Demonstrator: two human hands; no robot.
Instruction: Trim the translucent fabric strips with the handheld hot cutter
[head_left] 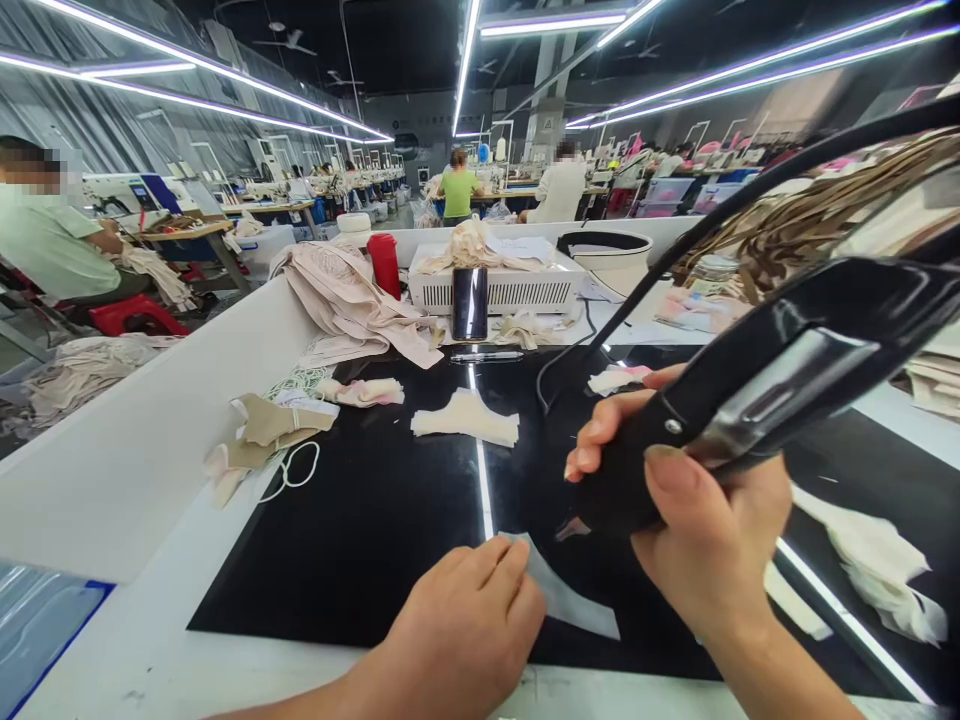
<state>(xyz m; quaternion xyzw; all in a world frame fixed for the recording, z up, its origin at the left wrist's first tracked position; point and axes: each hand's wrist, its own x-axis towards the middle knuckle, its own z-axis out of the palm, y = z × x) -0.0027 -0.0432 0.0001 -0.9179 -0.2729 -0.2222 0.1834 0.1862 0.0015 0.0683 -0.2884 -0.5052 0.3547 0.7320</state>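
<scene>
My left hand [480, 620] is closed at the front of the black mat [360, 560], its fingertips gripping the upper end of a thin, translucent curved piece of material [574, 595]. In my right hand [712, 530] is a black corded hand tool [795, 350] with a shiny metal strip along its side. Its lower end points down and left, a little right of the translucent piece; I cannot tell whether it touches the mat. Beyond both hands lies a stack of cream fabric pieces [465, 418].
Left on the mat are a tan fabric bundle [277, 430] and white cord [300, 465]. Cream scraps [874, 550] lie to the right. A phone [469, 305] leans on a white vented box [510, 290], with a pen [487, 357] before it. A person [60, 230] sits far left.
</scene>
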